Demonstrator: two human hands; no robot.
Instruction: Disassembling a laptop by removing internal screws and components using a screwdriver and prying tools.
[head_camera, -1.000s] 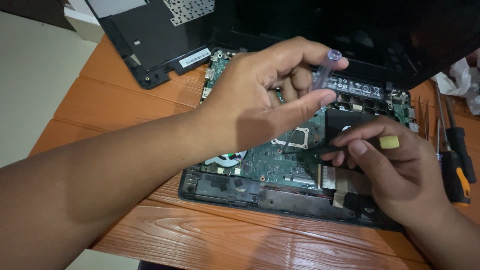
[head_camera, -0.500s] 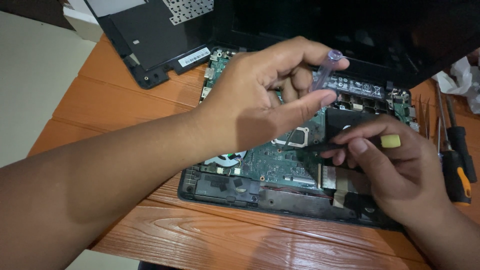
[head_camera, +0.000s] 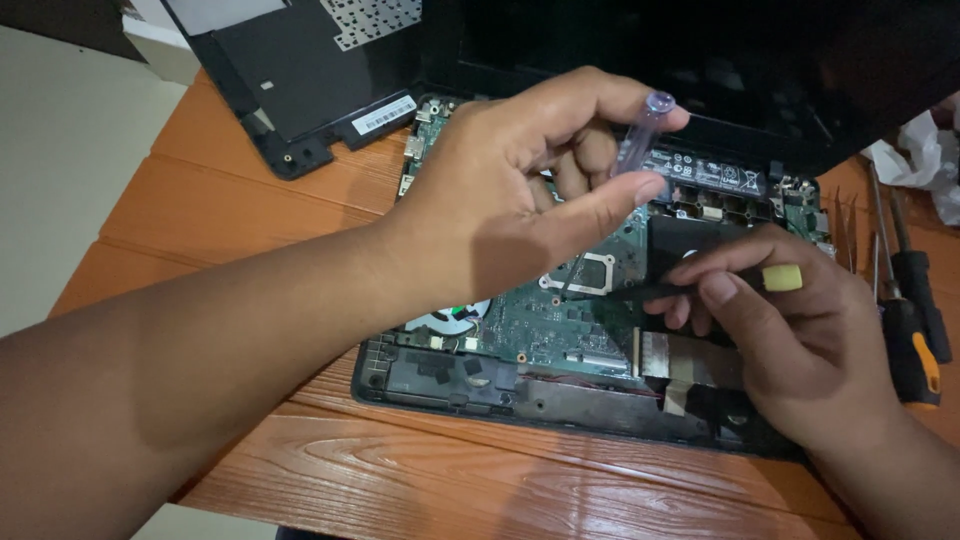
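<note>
Left forearm is reaching in diagonally from near left, left hand (head_camera: 510, 205) raised, fingers curling in a pinch. Right hand (head_camera: 800, 335) is resting lower right, thumb and fingers pinching.

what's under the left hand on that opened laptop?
Under the left hand, which holds a clear syringe, lies the green mainboard, with a square chip socket and part of a fan showing. The board's upper left is covered by the hand.

An orange-brown wooden table (head_camera: 250, 210) with plank grooves fills most of the view. A pale, plain floor (head_camera: 70, 150) lies beyond its left edge. The light is dim and even.
</note>
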